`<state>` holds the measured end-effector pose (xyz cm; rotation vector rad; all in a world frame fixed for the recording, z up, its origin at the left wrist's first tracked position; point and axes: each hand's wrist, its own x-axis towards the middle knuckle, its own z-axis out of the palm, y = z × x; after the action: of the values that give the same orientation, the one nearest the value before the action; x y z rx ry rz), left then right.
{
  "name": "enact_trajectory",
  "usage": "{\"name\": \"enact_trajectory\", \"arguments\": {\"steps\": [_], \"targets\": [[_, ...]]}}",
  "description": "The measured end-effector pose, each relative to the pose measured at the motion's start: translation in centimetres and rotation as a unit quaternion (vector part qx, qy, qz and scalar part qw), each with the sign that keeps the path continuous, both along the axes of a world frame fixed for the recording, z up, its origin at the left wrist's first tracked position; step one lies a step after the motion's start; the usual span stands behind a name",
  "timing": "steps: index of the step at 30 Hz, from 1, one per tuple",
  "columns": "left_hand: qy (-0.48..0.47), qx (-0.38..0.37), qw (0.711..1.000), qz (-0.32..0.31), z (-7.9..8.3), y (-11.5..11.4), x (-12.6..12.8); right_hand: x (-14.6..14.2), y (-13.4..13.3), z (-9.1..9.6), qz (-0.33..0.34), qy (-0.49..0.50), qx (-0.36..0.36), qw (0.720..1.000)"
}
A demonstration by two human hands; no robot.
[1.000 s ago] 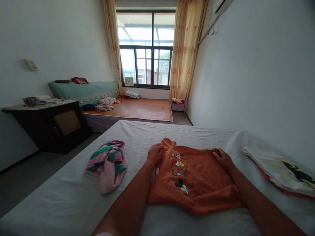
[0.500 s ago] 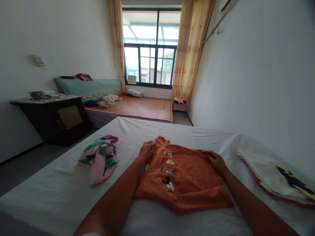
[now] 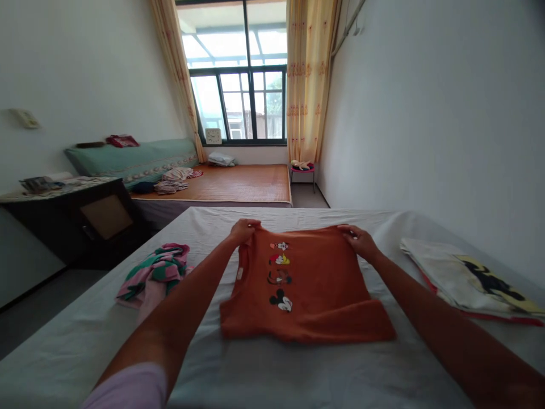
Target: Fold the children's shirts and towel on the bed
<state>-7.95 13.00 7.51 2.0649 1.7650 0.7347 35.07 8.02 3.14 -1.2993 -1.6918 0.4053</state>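
While both arms reach forward over the white-sheeted surface [image 3: 293,372], an orange garment [image 3: 326,275] is spread between them, its far side lifted a little and near the far edge of the surface. The left hand [image 3: 244,231] grasps the far left corner of this garment, with the fingers bent over the cloth. The right hand [image 3: 360,241] pinches the far right corner between the fingertips and the thumb. Four cartoon faces [image 3: 280,277] stand in a column on the garment, left of its middle, and its near part makes a soft fold.

Close to the left edge of the surface lies a crumpled pink and green cloth [image 3: 164,266], partly hidden behind the left forearm. Toward the right edge, beside the wall [image 3: 426,130], there is a flat white garment [image 3: 451,264] with a black and yellow print, and something red shows below it.

Beyond the far edge stands a bed with a brown mat [image 3: 247,182]; striped cloths [image 3: 171,187] rest near its left edge.
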Motion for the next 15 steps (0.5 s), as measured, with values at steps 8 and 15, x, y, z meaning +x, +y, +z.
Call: {"name": "enact_trajectory", "arguments": {"steps": [8, 15], "targets": [[-0.062, 0.113, 0.992, -0.015, 2.1, -1.0, -0.4, -2.0, -0.3, 2.8, -0.033, -0.111, -0.05, 0.992], [-0.044, -0.226, 0.917, -0.326, 1.7, -15.1, -3.4, -2.2, -14.0, 3.2, 0.311, -0.165, -0.236, 0.906]]}}
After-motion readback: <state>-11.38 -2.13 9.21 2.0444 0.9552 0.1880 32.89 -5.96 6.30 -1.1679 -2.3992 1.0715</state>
